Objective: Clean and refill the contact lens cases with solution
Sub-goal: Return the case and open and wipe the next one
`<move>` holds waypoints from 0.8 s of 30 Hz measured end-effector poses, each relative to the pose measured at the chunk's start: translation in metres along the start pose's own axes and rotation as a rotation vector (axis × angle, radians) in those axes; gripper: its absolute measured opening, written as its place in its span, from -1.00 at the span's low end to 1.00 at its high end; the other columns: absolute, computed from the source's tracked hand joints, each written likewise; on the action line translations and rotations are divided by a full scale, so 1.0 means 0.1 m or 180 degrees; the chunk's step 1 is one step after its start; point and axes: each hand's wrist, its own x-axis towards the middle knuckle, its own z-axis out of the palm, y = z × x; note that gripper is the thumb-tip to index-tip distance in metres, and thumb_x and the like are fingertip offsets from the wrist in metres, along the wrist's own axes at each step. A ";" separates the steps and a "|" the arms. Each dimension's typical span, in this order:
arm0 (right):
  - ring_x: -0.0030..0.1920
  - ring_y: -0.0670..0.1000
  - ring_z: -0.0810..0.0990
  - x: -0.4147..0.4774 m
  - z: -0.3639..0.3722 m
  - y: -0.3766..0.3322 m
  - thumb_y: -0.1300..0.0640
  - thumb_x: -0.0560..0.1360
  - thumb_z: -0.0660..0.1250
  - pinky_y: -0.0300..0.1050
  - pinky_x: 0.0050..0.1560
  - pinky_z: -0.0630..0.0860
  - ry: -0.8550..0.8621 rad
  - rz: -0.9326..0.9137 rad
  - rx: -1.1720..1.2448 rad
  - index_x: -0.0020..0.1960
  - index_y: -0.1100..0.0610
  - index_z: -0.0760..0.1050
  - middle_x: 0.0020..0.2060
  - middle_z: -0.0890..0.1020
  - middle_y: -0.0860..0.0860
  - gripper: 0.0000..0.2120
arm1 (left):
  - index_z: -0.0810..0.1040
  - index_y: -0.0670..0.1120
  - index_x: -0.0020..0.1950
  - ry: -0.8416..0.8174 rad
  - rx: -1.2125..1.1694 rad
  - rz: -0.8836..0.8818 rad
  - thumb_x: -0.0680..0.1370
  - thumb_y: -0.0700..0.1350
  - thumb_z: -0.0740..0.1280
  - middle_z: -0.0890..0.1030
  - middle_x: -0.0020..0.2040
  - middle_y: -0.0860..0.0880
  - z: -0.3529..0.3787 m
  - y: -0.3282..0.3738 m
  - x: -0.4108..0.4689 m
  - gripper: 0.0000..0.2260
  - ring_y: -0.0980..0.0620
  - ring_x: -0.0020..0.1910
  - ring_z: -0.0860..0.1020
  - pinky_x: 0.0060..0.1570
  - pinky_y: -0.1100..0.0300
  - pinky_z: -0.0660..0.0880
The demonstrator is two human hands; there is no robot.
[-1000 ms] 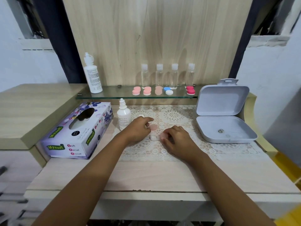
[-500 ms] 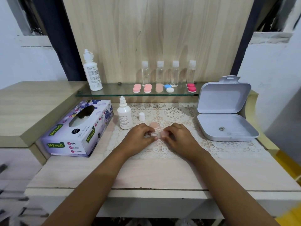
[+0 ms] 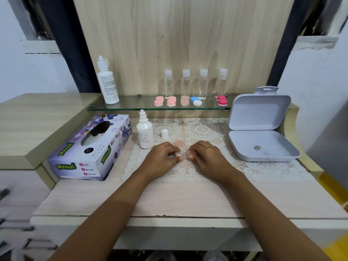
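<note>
My left hand [image 3: 162,160] and my right hand [image 3: 205,157] meet fingertip to fingertip on the lace mat [image 3: 207,129]. Between them they pinch a small pale contact lens case [image 3: 181,155], mostly hidden by the fingers. A loose pink cap [image 3: 178,143] lies on the mat just behind the hands. The small white solution bottle [image 3: 145,133] stands uncapped to the left, with its white cap [image 3: 165,133] beside it. Several more lens cases, pink [image 3: 164,101], blue-white [image 3: 195,101] and red [image 3: 221,100], sit on the glass shelf [image 3: 131,105].
A tissue box [image 3: 90,147] lies at the left. An open grey box [image 3: 261,134] stands at the right with a small ring inside. On the shelf are a tall white bottle [image 3: 107,81] and several clear bottles [image 3: 194,83].
My left hand has drawn back from beside the pink cap and joined the right hand on the lens case. The hands now sit slightly nearer the table's front.
</note>
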 end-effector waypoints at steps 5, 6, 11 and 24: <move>-0.03 0.03 0.52 -0.01 0.02 0.02 -0.06 0.45 0.11 0.14 0.03 0.46 -0.0118 -0.0008 -0.0006 0.03 0.09 0.55 -0.08 0.55 -0.06 -0.65 | 0.64 -0.12 0.10 0.0009 0.0020 0.0014 0.45 -0.08 0.44 0.60 0.01 0.00 0.00 -0.02 0.00 -0.75 0.14 -0.04 0.52 -0.05 0.47 0.34; -0.02 0.04 0.52 -0.01 0.02 0.02 -0.06 0.45 0.11 0.14 0.05 0.45 -0.0131 -0.0013 -0.0005 0.05 0.09 0.55 -0.06 0.56 -0.04 -0.65 | 0.64 -0.12 0.10 0.0016 0.0003 0.0007 0.45 -0.08 0.44 0.60 0.01 0.00 0.00 -0.02 0.00 -0.75 0.14 -0.04 0.52 -0.03 0.43 0.35; 0.11 0.01 0.47 -0.02 0.02 -0.03 -0.02 0.42 0.13 0.09 0.22 0.35 -0.0171 0.0206 0.0025 0.20 0.08 0.52 0.03 0.54 -0.01 -0.58 | 0.64 -0.13 0.09 0.0032 -0.0073 -0.0026 0.44 -0.10 0.45 0.59 -0.01 0.02 0.01 -0.02 0.00 -0.75 0.14 -0.04 0.53 -0.04 0.54 0.35; 0.10 0.07 0.54 -0.02 -0.01 -0.03 0.07 0.41 0.25 0.02 0.16 0.44 0.0076 0.0132 0.0206 0.20 0.16 0.52 0.06 0.61 0.05 -0.61 | 0.63 -0.13 0.11 0.0018 -0.0039 -0.0047 0.44 -0.08 0.45 0.56 -0.03 0.05 0.01 -0.03 0.01 -0.73 0.16 -0.05 0.52 -0.07 0.58 0.31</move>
